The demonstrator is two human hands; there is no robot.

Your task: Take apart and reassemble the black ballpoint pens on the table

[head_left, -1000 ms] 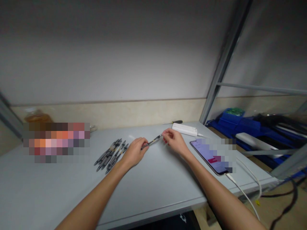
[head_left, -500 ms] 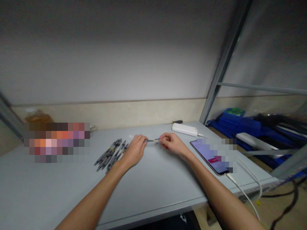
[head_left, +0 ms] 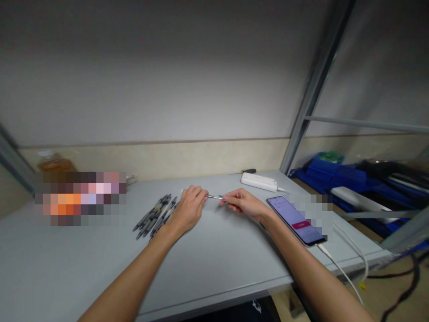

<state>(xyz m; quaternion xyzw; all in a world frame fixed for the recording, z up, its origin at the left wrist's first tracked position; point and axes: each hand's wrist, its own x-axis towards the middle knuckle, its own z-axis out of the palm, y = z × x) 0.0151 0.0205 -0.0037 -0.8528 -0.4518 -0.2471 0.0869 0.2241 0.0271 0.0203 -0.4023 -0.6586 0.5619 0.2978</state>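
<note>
A slim grey pen point(head_left: 213, 197) spans the gap between my hands, roughly level, a little above or on the table. My left hand point(head_left: 190, 208) is closed on its left end, the fingertips covering that part. At the other end, my right hand point(head_left: 244, 204) pinches it between thumb and fingers; a small dark piece shows by those fingertips. Beside my left wrist lies a loose pile of several grey and black pens point(head_left: 154, 217), some with a yellowish band. Whether the held pen is in one piece or in parts, I cannot tell.
On the grey table point(head_left: 214, 264), a smartphone point(head_left: 295, 219) with a white cable lies right of my right forearm. Behind it are a white power strip point(head_left: 258, 182) and a screwdriver point(head_left: 248, 171). A bottle point(head_left: 55, 162) stands back left by a blurred-out patch. Blue bins point(head_left: 323, 167) sit beyond the metal frame.
The yellow-banded section and thin dark rod seen between my hands give way to a plain shiny grey length. My right hand has turned slightly, its fingers stretched further along the pen.
</note>
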